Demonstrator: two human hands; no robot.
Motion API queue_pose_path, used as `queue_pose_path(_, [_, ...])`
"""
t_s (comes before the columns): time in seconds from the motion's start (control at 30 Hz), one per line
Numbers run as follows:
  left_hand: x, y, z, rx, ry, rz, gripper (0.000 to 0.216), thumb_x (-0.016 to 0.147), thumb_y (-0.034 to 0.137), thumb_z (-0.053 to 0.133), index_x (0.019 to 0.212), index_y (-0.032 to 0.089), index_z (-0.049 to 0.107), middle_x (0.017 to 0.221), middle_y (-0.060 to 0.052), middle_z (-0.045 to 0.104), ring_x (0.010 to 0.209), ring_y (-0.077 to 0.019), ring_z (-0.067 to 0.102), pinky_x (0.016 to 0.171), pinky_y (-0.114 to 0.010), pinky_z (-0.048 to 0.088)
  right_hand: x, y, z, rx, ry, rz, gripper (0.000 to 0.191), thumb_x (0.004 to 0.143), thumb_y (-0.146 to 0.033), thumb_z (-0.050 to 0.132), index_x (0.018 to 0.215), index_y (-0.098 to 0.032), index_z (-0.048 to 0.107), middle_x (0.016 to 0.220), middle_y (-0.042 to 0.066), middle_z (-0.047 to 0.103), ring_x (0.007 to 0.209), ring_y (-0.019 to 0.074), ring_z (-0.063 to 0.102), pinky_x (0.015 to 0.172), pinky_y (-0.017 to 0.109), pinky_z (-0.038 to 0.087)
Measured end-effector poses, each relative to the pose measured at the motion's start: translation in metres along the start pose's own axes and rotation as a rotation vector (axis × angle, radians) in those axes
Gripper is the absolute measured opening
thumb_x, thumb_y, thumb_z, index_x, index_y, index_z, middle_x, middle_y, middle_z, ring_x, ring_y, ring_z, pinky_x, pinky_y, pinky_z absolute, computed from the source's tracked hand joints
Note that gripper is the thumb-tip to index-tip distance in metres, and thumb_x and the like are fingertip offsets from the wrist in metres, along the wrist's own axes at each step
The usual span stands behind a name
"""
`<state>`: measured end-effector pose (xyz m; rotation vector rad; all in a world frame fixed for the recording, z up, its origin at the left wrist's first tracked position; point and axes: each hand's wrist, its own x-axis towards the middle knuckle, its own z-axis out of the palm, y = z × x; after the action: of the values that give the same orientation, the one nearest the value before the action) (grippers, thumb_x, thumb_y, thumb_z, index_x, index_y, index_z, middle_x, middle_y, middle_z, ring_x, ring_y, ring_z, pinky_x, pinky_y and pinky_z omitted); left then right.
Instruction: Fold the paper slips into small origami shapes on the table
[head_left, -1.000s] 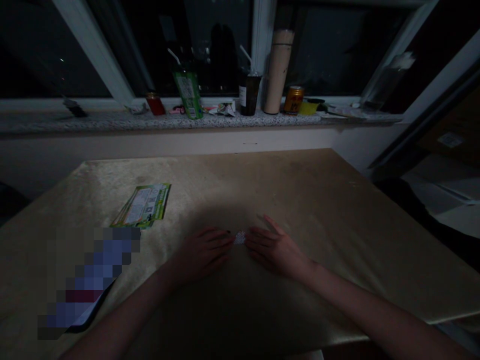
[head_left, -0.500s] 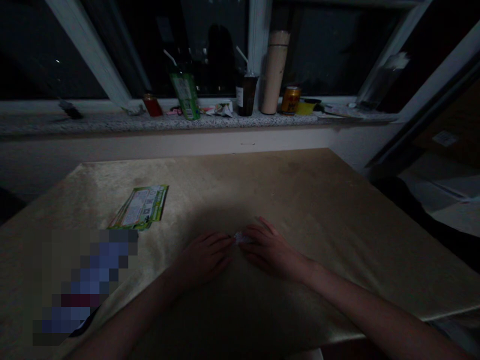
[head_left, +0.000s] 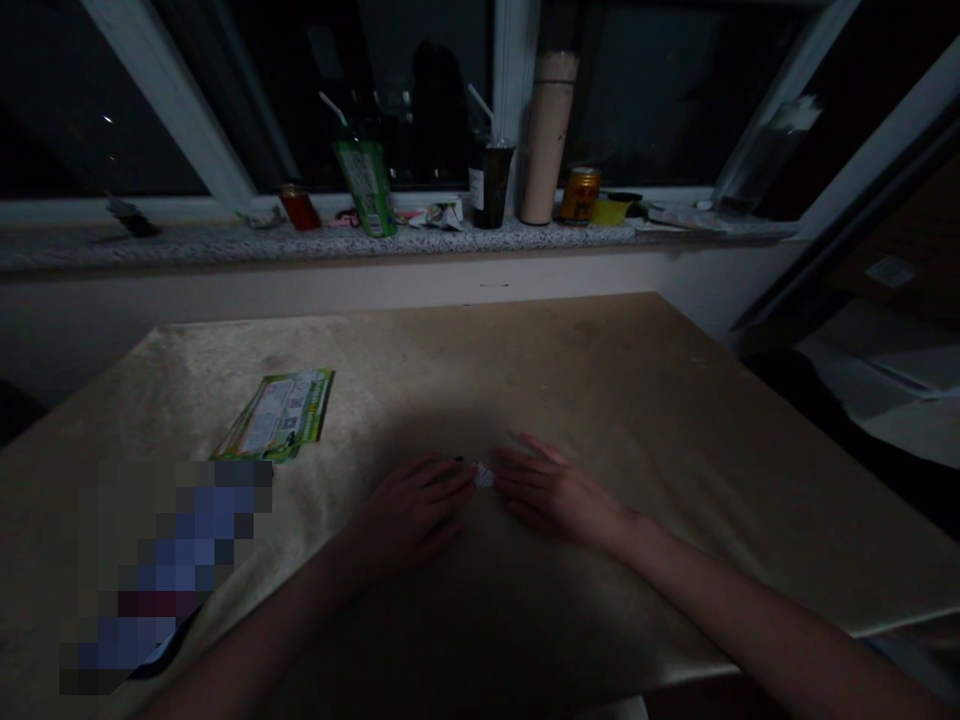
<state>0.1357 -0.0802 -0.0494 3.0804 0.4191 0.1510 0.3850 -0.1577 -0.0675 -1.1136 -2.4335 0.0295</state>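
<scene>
In dim light both my hands rest on a table covered with a beige cloth point(head_left: 600, 380). My left hand point(head_left: 409, 510) lies palm down with its fingers stretched toward a small white scrap point(head_left: 484, 476) between the hands. My right hand point(head_left: 555, 492) lies flat on the other side, its fingertips touching the scrap. The scrap is tiny and pale; what it is I cannot make out. Neither hand grips it.
A green and white leaflet point(head_left: 279, 412) lies on the cloth at the left, a blurred-out object point(head_left: 161, 570) nearer me. The stone windowsill point(head_left: 225, 242) holds a green carton with a straw point(head_left: 366, 185), a dark cup point(head_left: 487, 180), a tall beige flask point(head_left: 545, 135) and two cans point(head_left: 580, 195).
My fingertips shifted slightly around the white scrap: the right fingers curled over it half a second ago and now lie flatter. The view tilted down a little.
</scene>
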Motion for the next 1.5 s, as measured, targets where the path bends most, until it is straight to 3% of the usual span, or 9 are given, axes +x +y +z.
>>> queue_pose_path(0.2, [-0.004,-0.009,0.001,-0.055,-0.004,0.007,0.04,0.098,0.038,0.041,0.135,0.025,0.046,0.142,0.0,0.046,0.13,-0.0226,0.041,0.107,-0.043,0.027,0.001,0.002,-0.005,-0.015,0.06,0.077,0.021,0.092,-0.024,0.05,0.102,-0.021,0.069,0.115,0.004,0.065,0.117,0.0193,0.053,0.109,0.046,0.032])
queue_pose_path(0.47, [-0.007,-0.017,-0.001,-0.072,0.016,0.05,0.038,0.098,0.035,0.041,0.134,0.024,0.049,0.137,-0.001,0.052,0.127,-0.0201,0.044,0.108,-0.039,0.027,0.003,0.002,-0.007,-0.002,0.054,0.096,0.021,0.092,-0.023,0.051,0.098,-0.023,0.071,0.116,0.004,0.065,0.12,0.0202,0.05,0.11,0.049,0.027])
queue_pose_path(0.67, [-0.005,-0.012,-0.002,-0.057,0.083,0.011,0.034,0.097,0.035,0.044,0.127,0.025,0.056,0.133,0.0,0.056,0.133,-0.0228,0.036,0.11,-0.044,0.023,0.004,0.002,-0.005,0.007,0.04,0.089,0.02,0.092,-0.023,0.051,0.1,-0.024,0.069,0.114,0.002,0.066,0.12,0.0193,0.05,0.11,0.048,0.026])
queue_pose_path(0.77, [-0.005,-0.013,0.003,-0.061,0.107,0.012,0.032,0.096,0.034,0.045,0.125,0.025,0.057,0.132,-0.001,0.057,0.126,-0.0217,0.045,0.106,-0.042,0.03,0.005,0.003,-0.005,0.048,0.034,0.092,0.019,0.091,-0.024,0.053,0.102,-0.024,0.067,0.111,0.003,0.067,0.118,0.0195,0.052,0.109,0.047,0.028])
queue_pose_path(0.9, [-0.002,-0.013,0.009,-0.055,0.126,0.009,0.031,0.097,0.03,0.043,0.121,0.024,0.06,0.125,-0.003,0.062,0.115,-0.02,0.056,0.101,-0.038,0.036,0.01,0.001,0.0,0.123,0.037,0.099,0.015,0.089,-0.028,0.056,0.097,-0.019,0.065,0.102,0.006,0.069,0.101,0.0185,0.059,0.095,0.035,0.041])
queue_pose_path(1.07, [0.006,-0.011,0.012,-0.151,0.149,-0.086,0.03,0.095,0.029,0.045,0.12,0.025,0.06,0.116,-0.002,0.067,0.105,-0.0185,0.061,0.098,-0.037,0.039,0.02,-0.004,0.01,0.065,0.001,0.187,0.016,0.086,-0.032,0.06,0.091,-0.017,0.062,0.086,0.006,0.066,0.089,0.0196,0.059,0.083,0.032,0.042])
queue_pose_path(1.17, [0.007,-0.012,0.013,-0.238,0.16,-0.138,0.028,0.092,0.029,0.049,0.117,0.026,0.061,0.113,-0.001,0.068,0.104,-0.0199,0.061,0.099,-0.04,0.038,0.025,-0.007,0.014,0.064,-0.009,0.231,0.019,0.087,-0.033,0.059,0.095,-0.017,0.062,0.088,0.007,0.065,0.086,0.0197,0.058,0.078,0.031,0.044])
queue_pose_path(1.37, [0.005,-0.012,0.008,-0.464,0.19,-0.261,0.033,0.087,0.031,0.056,0.12,0.03,0.059,0.113,0.001,0.068,0.106,-0.0217,0.06,0.098,-0.043,0.04,0.027,-0.008,0.011,0.229,0.023,0.295,0.024,0.09,-0.029,0.056,0.109,-0.017,0.062,0.097,0.008,0.065,0.087,0.0174,0.059,0.077,0.027,0.048])
queue_pose_path(1.5, [0.006,-0.008,0.005,-0.617,0.195,-0.349,0.037,0.085,0.034,0.061,0.122,0.028,0.059,0.118,-0.002,0.066,0.107,-0.0233,0.061,0.094,-0.041,0.046,0.029,-0.008,0.009,0.329,0.065,0.331,0.023,0.092,-0.029,0.051,0.107,-0.017,0.065,0.092,0.007,0.066,0.084,0.0165,0.06,0.076,0.027,0.048])
